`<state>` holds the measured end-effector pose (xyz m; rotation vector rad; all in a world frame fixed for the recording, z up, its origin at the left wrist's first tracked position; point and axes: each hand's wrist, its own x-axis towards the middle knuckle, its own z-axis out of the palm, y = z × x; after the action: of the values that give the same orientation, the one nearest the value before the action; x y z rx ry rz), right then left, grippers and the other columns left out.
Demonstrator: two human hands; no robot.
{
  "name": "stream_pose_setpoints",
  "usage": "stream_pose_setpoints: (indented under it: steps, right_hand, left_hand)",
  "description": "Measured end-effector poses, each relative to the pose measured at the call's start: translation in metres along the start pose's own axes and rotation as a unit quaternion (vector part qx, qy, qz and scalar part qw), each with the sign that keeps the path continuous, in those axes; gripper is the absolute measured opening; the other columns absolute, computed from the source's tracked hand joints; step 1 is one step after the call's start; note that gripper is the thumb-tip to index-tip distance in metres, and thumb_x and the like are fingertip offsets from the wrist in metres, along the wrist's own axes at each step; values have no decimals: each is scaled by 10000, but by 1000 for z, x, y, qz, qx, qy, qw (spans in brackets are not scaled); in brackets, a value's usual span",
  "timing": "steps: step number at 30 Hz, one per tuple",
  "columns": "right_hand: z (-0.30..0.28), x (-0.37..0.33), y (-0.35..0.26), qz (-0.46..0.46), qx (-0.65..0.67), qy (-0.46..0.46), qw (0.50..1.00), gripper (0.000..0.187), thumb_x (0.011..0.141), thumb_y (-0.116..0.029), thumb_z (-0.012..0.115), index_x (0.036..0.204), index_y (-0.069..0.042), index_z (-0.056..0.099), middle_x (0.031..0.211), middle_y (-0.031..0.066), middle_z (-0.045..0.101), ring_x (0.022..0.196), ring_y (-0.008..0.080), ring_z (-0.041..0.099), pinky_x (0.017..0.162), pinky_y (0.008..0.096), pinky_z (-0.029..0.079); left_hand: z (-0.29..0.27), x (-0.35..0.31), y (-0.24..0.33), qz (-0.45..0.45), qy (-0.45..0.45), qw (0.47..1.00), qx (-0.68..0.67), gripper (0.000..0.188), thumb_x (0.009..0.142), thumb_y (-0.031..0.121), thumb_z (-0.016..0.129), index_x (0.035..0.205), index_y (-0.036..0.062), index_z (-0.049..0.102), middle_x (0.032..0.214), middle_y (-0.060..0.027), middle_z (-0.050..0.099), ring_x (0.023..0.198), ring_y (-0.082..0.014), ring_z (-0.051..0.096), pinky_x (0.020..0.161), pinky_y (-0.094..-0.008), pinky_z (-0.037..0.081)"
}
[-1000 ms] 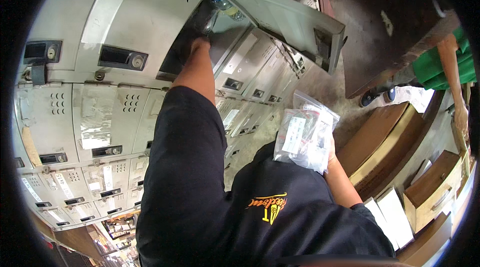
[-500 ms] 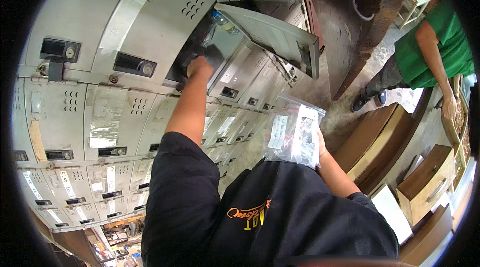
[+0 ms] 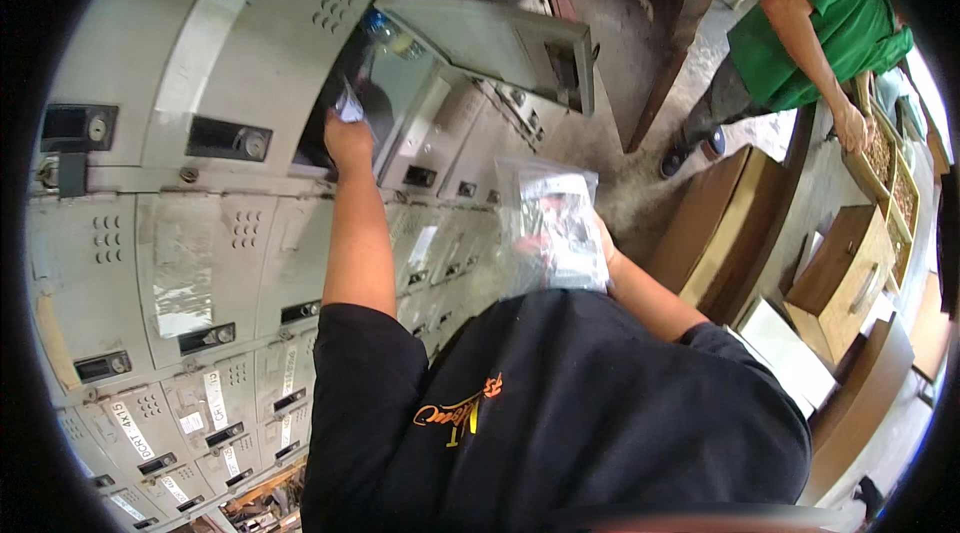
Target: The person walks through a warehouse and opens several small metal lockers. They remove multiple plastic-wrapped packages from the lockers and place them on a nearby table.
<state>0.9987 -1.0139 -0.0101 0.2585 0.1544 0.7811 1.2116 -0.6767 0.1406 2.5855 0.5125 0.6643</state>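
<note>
Bags (image 3: 556, 233) in right hand (image 3: 606, 251), fingers behind (mostly hidden).

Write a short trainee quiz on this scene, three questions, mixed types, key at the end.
1. Multiple choice: which of the wearer's hands holds the clear plastic bag?
A) left
B) right
C) neither

2. True or false: the door of the locker that the left hand is at is shut.

3. Short answer: what colour is the other person's shirt?

Key:
1. B, the right hand.
2. False; it stands open.
3. Green.
</note>
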Motion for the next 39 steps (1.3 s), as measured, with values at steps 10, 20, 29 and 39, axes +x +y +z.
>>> stream_pose_setpoints:
  steps: [10,20,29,39]
  right_hand:
    - [2,2,1,-69,-15,34,997,599,1031,-462,464,1444,-33,531,1405,231,594,1266,436,589,1112,602,437]
    - [4,-2,10,-90,-16,53,994,612,1025,-477,465,1456,-45,519,1409,219,595,1251,502,575,1066,640,459]
    - [4,-7,1,-98,-13,64,993,635,1021,-506,469,1461,-50,516,1428,215,580,1273,498,559,1082,642,443]
    - [-3,-8,-6,-55,59,65,995,661,1009,-516,469,1453,-29,510,1427,319,532,1307,522,513,1109,631,413]
  left_hand:
    - [-14,1,15,-335,103,738,-577,465,860,-48,532,1321,-2,576,1206,-181,680,1039,-356,678,896,-454,536]
    - [-32,-27,-8,-312,-28,681,-662,330,916,-31,464,1209,23,607,1131,-114,642,1004,-273,631,894,-426,536]
    - [-26,-22,12,-366,-31,670,-645,380,981,144,377,1219,-50,602,1195,-152,640,1114,-278,610,1028,-420,465]
    - [2,60,-35,-33,-73,993,91,542,845,284,712,1272,-39,628,1235,-302,658,1157,-382,664,1028,-491,492]
